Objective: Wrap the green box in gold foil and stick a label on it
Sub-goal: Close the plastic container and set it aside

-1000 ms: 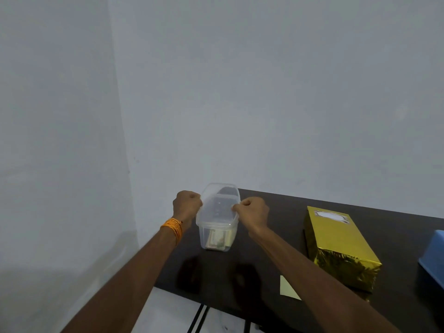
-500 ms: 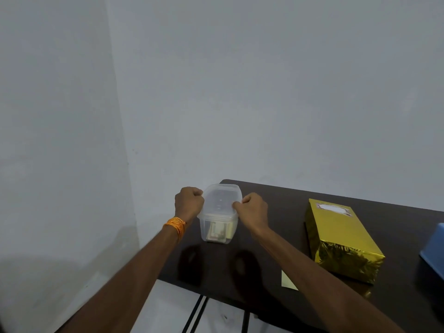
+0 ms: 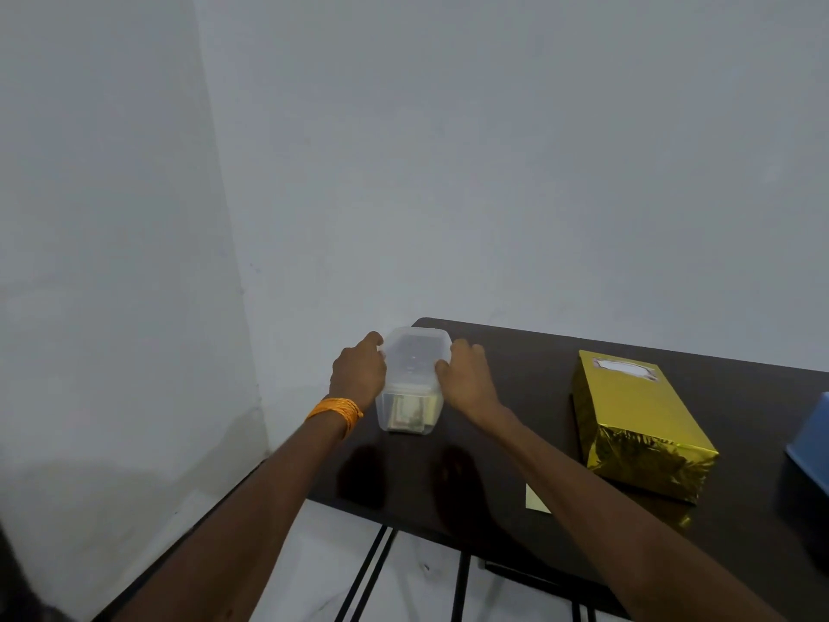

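Because the box (image 3: 641,424) at the right of the frame lies flat on the dark counter (image 3: 516,374) with gold foil (image 3: 650,460) covering every face I can see, I judge the wrapping done; no green shows on it anywhere.

From the head view, the only one I have, a white label (image 3: 626,368) with a thin border sits on the box's top face at its far end. It looks flat, so I take the sticking as done too, though I cannot check its edges from here.

Neither hand is on the box. Both are at the centre of the frame, well apart from it, on a clear tub (image 3: 410,388) near the counter's far left corner. The left hand (image 3: 359,374), with an orange band (image 3: 336,413) at the wrist, has its fingers (image 3: 374,341) curled round the tub's left side. The right hand (image 3: 466,379) clasps the right side, thumb at the rim of the lid (image 3: 417,350). Through the tub's wall I see what look like paper pieces, too blurred to identify.

A pale yellow paper scrap (image 3: 536,500) lies at the near edge of the counter. A blue object (image 3: 812,437) is cut off at the frame's right edge.

My reading is that only tidying is left.
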